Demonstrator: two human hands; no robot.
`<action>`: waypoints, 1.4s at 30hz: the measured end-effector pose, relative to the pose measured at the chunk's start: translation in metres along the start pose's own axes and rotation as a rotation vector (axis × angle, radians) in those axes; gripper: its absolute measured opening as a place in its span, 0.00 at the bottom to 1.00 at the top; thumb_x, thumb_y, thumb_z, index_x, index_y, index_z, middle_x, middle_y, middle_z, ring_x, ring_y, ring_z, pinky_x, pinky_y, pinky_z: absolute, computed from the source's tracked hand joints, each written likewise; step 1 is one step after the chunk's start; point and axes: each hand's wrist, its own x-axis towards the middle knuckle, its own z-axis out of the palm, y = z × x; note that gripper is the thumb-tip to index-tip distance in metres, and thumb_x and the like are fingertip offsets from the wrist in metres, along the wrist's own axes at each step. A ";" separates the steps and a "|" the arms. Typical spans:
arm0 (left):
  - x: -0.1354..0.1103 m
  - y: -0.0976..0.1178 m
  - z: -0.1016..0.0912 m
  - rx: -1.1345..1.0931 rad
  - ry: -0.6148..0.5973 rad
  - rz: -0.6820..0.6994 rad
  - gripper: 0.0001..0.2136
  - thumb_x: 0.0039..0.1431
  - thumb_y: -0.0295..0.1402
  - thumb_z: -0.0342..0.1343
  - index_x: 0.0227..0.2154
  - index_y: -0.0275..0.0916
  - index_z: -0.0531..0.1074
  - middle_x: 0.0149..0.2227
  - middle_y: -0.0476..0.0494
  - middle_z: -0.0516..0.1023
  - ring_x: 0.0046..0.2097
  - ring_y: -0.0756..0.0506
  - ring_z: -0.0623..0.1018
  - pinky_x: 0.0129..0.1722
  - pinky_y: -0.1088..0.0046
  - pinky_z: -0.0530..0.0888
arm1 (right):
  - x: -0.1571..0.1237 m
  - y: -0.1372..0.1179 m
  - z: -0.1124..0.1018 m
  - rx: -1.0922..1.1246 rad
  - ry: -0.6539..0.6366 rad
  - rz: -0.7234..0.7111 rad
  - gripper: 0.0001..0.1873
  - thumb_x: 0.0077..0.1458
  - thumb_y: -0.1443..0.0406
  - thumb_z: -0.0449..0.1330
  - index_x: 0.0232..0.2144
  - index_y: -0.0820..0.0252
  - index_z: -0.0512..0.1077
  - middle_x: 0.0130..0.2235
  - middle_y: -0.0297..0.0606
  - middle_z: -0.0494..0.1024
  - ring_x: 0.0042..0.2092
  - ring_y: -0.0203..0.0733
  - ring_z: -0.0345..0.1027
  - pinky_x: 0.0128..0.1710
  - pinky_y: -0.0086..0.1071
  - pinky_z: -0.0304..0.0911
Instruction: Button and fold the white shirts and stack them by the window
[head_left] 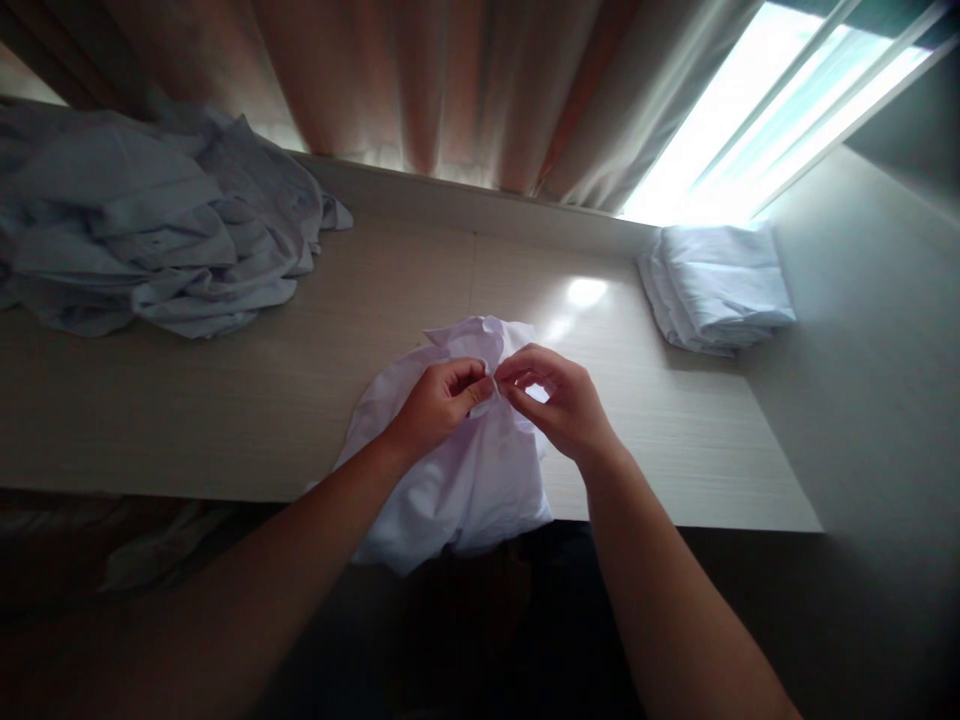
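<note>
A white shirt [457, 480] lies bunched at the front of the table, its lower part hanging over the edge. Near its collar, my left hand [442, 400] pinches the cloth between thumb and fingers. Just to the right, my right hand [555, 395] pinches the same part of the shirt, thumb and forefinger meeting close to the left thumb. Any button between the fingertips is too small to make out.
A loose heap of white garments [150, 220] covers the back left of the table [225, 420]. Folded white garments [720, 285] are stacked at the back right, beside a wall [877, 330]. Curtains [420, 90] hang behind, with a bright window [720, 130].
</note>
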 end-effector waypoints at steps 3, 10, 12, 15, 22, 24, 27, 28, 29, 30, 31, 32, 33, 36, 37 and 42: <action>0.000 -0.001 0.000 0.011 0.003 0.010 0.13 0.60 0.39 0.58 0.25 0.36 0.68 0.24 0.53 0.62 0.28 0.52 0.61 0.28 0.75 0.58 | 0.000 0.000 0.000 -0.007 -0.007 0.002 0.06 0.55 0.68 0.61 0.37 0.56 0.76 0.38 0.34 0.77 0.39 0.36 0.72 0.39 0.33 0.69; 0.000 -0.002 0.004 0.029 0.030 -0.017 0.15 0.64 0.40 0.53 0.25 0.37 0.66 0.23 0.53 0.63 0.27 0.52 0.64 0.28 0.74 0.61 | 0.002 0.007 0.004 -0.096 0.012 0.021 0.06 0.54 0.70 0.60 0.35 0.56 0.75 0.35 0.33 0.77 0.36 0.35 0.71 0.37 0.32 0.68; -0.001 -0.002 0.004 0.036 0.049 -0.025 0.17 0.65 0.41 0.51 0.24 0.37 0.66 0.23 0.52 0.64 0.27 0.51 0.65 0.28 0.74 0.61 | 0.001 0.007 0.006 -0.127 0.021 0.020 0.06 0.54 0.70 0.60 0.34 0.56 0.74 0.35 0.33 0.77 0.36 0.35 0.71 0.37 0.33 0.69; -0.001 -0.001 0.005 0.066 0.057 -0.033 0.15 0.64 0.40 0.53 0.24 0.37 0.66 0.23 0.53 0.64 0.27 0.51 0.65 0.28 0.74 0.62 | 0.001 0.006 0.009 -0.171 0.036 0.011 0.06 0.54 0.70 0.59 0.34 0.56 0.74 0.34 0.33 0.76 0.36 0.35 0.71 0.37 0.33 0.68; -0.002 0.000 0.005 0.166 0.079 -0.011 0.12 0.64 0.36 0.52 0.25 0.37 0.67 0.24 0.53 0.64 0.28 0.51 0.66 0.29 0.74 0.62 | -0.001 0.006 0.011 -0.234 0.081 0.073 0.03 0.56 0.67 0.59 0.34 0.57 0.72 0.33 0.34 0.76 0.35 0.36 0.70 0.34 0.33 0.66; -0.003 -0.001 0.005 0.211 0.081 0.011 0.12 0.64 0.36 0.51 0.26 0.37 0.67 0.24 0.53 0.64 0.28 0.51 0.65 0.30 0.74 0.62 | -0.001 0.007 0.011 -0.240 0.067 0.086 0.02 0.57 0.66 0.59 0.33 0.57 0.72 0.33 0.35 0.76 0.35 0.37 0.70 0.34 0.33 0.65; -0.003 -0.002 0.005 0.258 0.096 0.042 0.12 0.64 0.36 0.51 0.26 0.37 0.67 0.25 0.53 0.63 0.29 0.51 0.65 0.30 0.74 0.61 | -0.001 0.007 0.012 -0.239 0.041 0.097 0.03 0.58 0.65 0.59 0.33 0.57 0.71 0.33 0.35 0.75 0.35 0.38 0.69 0.34 0.34 0.65; -0.004 -0.002 0.005 0.267 0.099 0.047 0.12 0.64 0.36 0.51 0.26 0.37 0.67 0.25 0.52 0.64 0.29 0.51 0.65 0.30 0.74 0.61 | 0.000 0.007 0.012 -0.237 0.033 0.102 0.03 0.59 0.64 0.58 0.33 0.57 0.71 0.33 0.35 0.75 0.35 0.38 0.69 0.34 0.34 0.65; -0.004 -0.002 0.005 0.274 0.102 0.050 0.12 0.64 0.36 0.51 0.26 0.37 0.67 0.25 0.52 0.64 0.29 0.51 0.65 0.30 0.74 0.61 | 0.000 0.007 0.012 -0.232 0.029 0.109 0.03 0.59 0.64 0.58 0.33 0.57 0.71 0.33 0.36 0.75 0.35 0.38 0.69 0.34 0.34 0.65; -0.004 -0.001 0.005 0.277 0.103 0.050 0.12 0.64 0.36 0.51 0.26 0.37 0.67 0.25 0.52 0.65 0.29 0.50 0.65 0.30 0.74 0.62 | -0.001 0.008 0.012 -0.223 0.025 0.116 0.03 0.59 0.64 0.58 0.33 0.57 0.70 0.33 0.36 0.75 0.35 0.38 0.68 0.34 0.34 0.65; -0.004 -0.001 0.005 0.277 0.102 0.050 0.12 0.64 0.37 0.51 0.26 0.37 0.67 0.25 0.52 0.65 0.29 0.50 0.66 0.30 0.74 0.62 | -0.001 0.008 0.013 -0.212 0.023 0.125 0.03 0.59 0.64 0.58 0.33 0.57 0.70 0.33 0.36 0.75 0.35 0.38 0.68 0.34 0.34 0.65; -0.004 -0.001 0.006 0.273 0.099 0.049 0.12 0.64 0.37 0.52 0.26 0.37 0.68 0.25 0.52 0.66 0.29 0.50 0.66 0.30 0.74 0.62 | -0.001 0.008 0.013 -0.199 0.022 0.133 0.03 0.60 0.64 0.58 0.33 0.57 0.70 0.33 0.36 0.75 0.35 0.38 0.68 0.33 0.34 0.65; -0.005 -0.001 0.006 0.268 0.095 0.048 0.12 0.64 0.38 0.52 0.27 0.37 0.69 0.26 0.51 0.68 0.30 0.50 0.67 0.31 0.74 0.63 | -0.001 0.008 0.013 -0.188 0.022 0.140 0.04 0.60 0.63 0.58 0.33 0.57 0.69 0.33 0.36 0.75 0.35 0.38 0.68 0.33 0.33 0.65; -0.005 -0.002 0.007 0.255 0.102 0.048 0.12 0.63 0.40 0.54 0.30 0.37 0.71 0.28 0.50 0.71 0.31 0.50 0.69 0.32 0.74 0.65 | -0.001 0.008 0.014 -0.174 0.025 0.154 0.04 0.60 0.63 0.57 0.33 0.57 0.69 0.34 0.36 0.74 0.35 0.38 0.68 0.33 0.33 0.65; -0.004 -0.002 0.007 0.252 0.114 0.048 0.12 0.63 0.40 0.55 0.31 0.37 0.71 0.29 0.50 0.72 0.31 0.50 0.70 0.32 0.74 0.65 | -0.001 0.008 0.014 -0.175 0.026 0.158 0.04 0.60 0.63 0.57 0.34 0.57 0.69 0.34 0.36 0.74 0.35 0.38 0.68 0.33 0.33 0.65; -0.004 -0.005 0.007 0.244 0.138 0.047 0.12 0.63 0.41 0.55 0.33 0.37 0.72 0.31 0.48 0.74 0.33 0.49 0.72 0.34 0.73 0.67 | -0.001 0.009 0.014 -0.171 0.031 0.181 0.04 0.60 0.63 0.57 0.35 0.58 0.69 0.34 0.36 0.74 0.36 0.38 0.68 0.34 0.33 0.65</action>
